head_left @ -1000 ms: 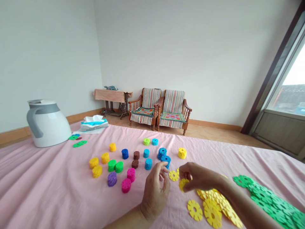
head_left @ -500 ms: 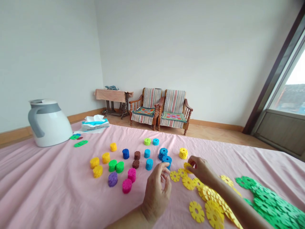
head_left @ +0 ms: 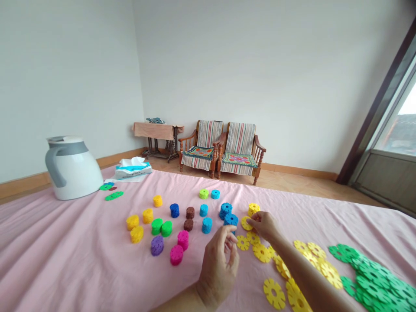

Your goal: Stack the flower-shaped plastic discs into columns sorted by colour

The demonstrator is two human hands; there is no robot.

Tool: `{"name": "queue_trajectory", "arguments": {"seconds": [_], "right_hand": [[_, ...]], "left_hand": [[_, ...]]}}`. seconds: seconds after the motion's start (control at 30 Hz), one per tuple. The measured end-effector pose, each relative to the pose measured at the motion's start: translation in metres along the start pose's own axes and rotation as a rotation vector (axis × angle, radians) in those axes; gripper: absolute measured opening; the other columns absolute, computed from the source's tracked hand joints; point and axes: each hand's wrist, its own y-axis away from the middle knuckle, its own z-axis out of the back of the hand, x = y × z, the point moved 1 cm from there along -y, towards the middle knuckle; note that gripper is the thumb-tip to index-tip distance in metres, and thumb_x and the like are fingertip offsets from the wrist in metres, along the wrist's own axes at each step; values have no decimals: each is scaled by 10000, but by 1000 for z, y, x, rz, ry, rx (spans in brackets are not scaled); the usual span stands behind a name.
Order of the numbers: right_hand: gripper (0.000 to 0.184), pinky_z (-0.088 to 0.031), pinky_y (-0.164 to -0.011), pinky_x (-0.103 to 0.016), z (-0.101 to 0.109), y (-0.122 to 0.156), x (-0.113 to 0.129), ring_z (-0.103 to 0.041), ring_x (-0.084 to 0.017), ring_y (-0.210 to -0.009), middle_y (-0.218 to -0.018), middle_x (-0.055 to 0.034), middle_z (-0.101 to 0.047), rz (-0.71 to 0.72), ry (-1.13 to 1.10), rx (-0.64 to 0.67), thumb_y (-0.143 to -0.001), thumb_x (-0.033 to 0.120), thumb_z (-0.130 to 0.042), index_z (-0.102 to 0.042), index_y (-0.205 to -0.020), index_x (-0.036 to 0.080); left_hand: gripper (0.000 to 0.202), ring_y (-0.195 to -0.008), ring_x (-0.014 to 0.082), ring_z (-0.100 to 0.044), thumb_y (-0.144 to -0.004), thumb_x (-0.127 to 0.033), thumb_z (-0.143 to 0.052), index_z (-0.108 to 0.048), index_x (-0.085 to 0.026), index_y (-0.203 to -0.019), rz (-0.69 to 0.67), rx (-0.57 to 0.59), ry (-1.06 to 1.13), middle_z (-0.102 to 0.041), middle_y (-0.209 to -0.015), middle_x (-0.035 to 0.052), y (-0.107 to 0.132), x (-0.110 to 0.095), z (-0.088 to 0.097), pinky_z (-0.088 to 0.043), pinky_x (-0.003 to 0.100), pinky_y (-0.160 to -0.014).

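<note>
My right hand (head_left: 267, 225) pinches the edge of a yellow flower-shaped disc (head_left: 246, 222), tilted up in front of a yellow stack (head_left: 253, 209). My left hand (head_left: 221, 259) hovers palm inward, with its fingers loosely curled and a gap to the thumb; I see nothing in it. Just beyond its fingertips stands a blue stack (head_left: 230, 220), with another blue stack (head_left: 225, 210) behind. Below my right hand lie loose yellow discs (head_left: 261, 253), which run into a spread-out yellow pile (head_left: 296, 295) partly hidden by my right forearm.
Several short stacks stand left of my hands, among them pink (head_left: 176, 255), purple (head_left: 157, 245), green (head_left: 167, 228) and orange-yellow (head_left: 137, 234). A green disc pile (head_left: 377, 277) lies at the right. A white jug (head_left: 76, 173) and a tissue box (head_left: 133, 171) stand at the far left of the pink cloth (head_left: 81, 260).
My right hand has moved slightly left with a yellow disc, which now shows its face beside the blue stack. My left hand stays nearly in place. The view has shifted slightly.
</note>
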Motion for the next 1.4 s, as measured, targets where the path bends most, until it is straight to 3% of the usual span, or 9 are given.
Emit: {"name": "queue_trajectory", "arguments": {"seconds": [0.17,0.3,0.5,0.83,1.0,1.27,1.4], "right_hand": [[204,-439,-645,-277,15,7,-16,-631,-211,-791,-805,-78,-686,72,121,-117,-748,175,-435,-637,-778,180],[325,-430,-729,-269,17,23,-22,-621,-179,-821,-853,-54,-676,206,162,-33,-742,83,-362,-662,-793,198],[324,-411,-741,-256,13,40,-16,-601,-180,-832,-850,-57,-645,257,236,11,-743,91,-374,-671,-809,203],[352,-407,-727,-243,10,40,-15,-596,-163,-808,-856,-53,-628,241,179,13,-729,65,-349,-654,-849,191],[341,-408,-728,-254,6,43,-11,-588,-169,-785,-819,-56,-622,344,129,28,-765,103,-353,-678,-818,193],[364,-411,-740,-261,0,37,-19,-581,-169,-800,-823,-56,-606,358,116,-2,-750,83,-355,-674,-881,195],[343,-420,-717,-259,-1,34,-24,-578,-163,-780,-816,-52,-599,340,80,-98,-745,83,-353,-660,-856,186]], "left_hand": [[342,-780,156,-590,-780,-59,-444,-512,-201,-1083,-12,28,-16,-617,-863,35,0,-1,0,-472,264,-722],[290,-799,174,-591,-761,-30,-412,-567,-195,-942,-46,118,-57,-625,-844,51,1,-3,-4,-466,271,-716],[262,-753,173,-589,-722,-14,-424,-576,-191,-842,-33,179,-119,-624,-793,39,3,-3,-7,-455,258,-670],[257,-701,160,-571,-710,-13,-431,-564,-195,-833,20,220,-136,-614,-775,24,2,2,-9,-433,250,-639],[256,-715,164,-576,-711,-10,-431,-567,-194,-826,19,224,-135,-620,-780,25,2,2,-10,-429,250,-647],[260,-717,157,-568,-704,-2,-433,-571,-189,-820,49,239,-136,-618,-783,20,1,1,-9,-415,243,-649],[271,-713,155,-551,-699,0,-432,-572,-189,-833,57,263,-158,-599,-777,16,1,2,-10,-413,247,-648]]}}
